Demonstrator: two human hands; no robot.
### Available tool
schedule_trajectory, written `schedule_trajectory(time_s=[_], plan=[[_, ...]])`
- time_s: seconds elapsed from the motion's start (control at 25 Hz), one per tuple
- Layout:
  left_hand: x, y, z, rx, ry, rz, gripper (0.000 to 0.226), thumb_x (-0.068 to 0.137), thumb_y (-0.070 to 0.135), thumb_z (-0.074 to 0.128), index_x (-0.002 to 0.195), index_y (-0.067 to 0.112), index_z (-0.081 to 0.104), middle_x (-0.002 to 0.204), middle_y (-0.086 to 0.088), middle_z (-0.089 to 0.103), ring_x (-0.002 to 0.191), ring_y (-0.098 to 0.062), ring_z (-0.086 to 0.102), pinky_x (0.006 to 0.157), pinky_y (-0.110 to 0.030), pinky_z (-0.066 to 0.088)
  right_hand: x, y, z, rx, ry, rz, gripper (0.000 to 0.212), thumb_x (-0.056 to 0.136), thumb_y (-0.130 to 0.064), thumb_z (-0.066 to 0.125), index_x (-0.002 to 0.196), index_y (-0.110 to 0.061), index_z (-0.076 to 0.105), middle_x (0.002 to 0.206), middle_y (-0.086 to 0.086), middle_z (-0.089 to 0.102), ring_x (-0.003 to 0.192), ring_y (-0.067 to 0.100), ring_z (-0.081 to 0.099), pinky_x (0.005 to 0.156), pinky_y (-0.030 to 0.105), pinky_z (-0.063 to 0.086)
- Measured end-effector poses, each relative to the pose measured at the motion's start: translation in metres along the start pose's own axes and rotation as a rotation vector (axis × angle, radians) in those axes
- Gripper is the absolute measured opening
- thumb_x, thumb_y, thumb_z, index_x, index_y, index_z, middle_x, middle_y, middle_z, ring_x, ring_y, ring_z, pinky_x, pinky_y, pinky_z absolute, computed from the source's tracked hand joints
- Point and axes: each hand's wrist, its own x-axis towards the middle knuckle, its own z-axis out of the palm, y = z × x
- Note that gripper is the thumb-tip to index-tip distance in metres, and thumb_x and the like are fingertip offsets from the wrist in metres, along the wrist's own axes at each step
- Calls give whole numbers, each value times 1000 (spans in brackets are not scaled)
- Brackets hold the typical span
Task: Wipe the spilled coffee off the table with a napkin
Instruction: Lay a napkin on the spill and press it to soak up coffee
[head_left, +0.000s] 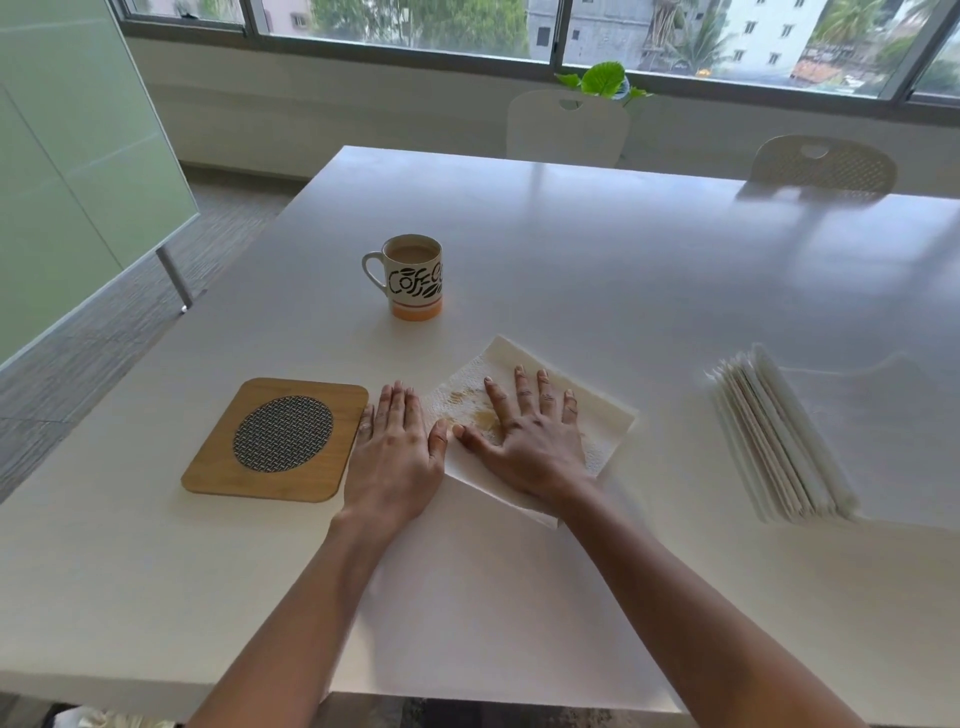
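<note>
A white paper napkin (597, 415) lies flat on the white table (571, 249), with brown coffee stains soaked into its left part. My right hand (524, 436) presses flat on the napkin, fingers spread. Flat on the bare table just left of the napkin rests my left hand (397, 452), its thumb touching the napkin's left edge. Any spill under the napkin is hidden.
A coffee mug (413, 278) full of coffee stands beyond the hands. A wooden trivet (278, 439) with a metal mesh centre lies left of my left hand. A stack of napkins (779, 436) sits at the right. Two chairs (569, 127) stand at the far edge.
</note>
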Motion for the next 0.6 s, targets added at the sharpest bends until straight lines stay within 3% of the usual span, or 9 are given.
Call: schedule_trajectory(time_s=[0.12, 0.24, 0.36, 0.6], plan=[[-2, 1, -2, -6, -8, 2, 70, 101, 50, 15, 156, 7, 8, 165, -10, 4, 152, -16, -3, 123, -34, -4, -4, 7, -6, 53, -53, -25, 101, 63, -95, 5, 150, -43, -3, 162, 0, -13, 147, 22, -21, 117, 51, -14], [-3, 1, -3, -10, -6, -1, 69, 102, 49, 16, 156, 7, 8, 165, -9, 3, 152, -16, -3, 123, -34, -3, -5, 15, -16, 170, -130, -57, 123, 50, -103, 19, 151, -37, -6, 162, 1, -15, 146, 20, -24, 117, 48, -17], [-2, 0, -3, -14, -2, -2, 68, 102, 49, 16, 156, 7, 8, 165, -8, 4, 152, -15, -3, 123, -34, -3, -8, 20, -19, 111, -188, -95, 138, 43, -104, 28, 152, -28, -9, 160, 1, -22, 145, 18, -28, 116, 46, -18], [-1, 0, -3, -65, 23, -10, 68, 102, 49, 18, 156, 7, 12, 165, -9, 9, 152, -15, 1, 123, -32, -2, -9, 21, -16, 186, -91, -131, 103, 67, -89, 42, 151, -36, 14, 163, -4, -2, 149, 12, -10, 121, 40, -8]])
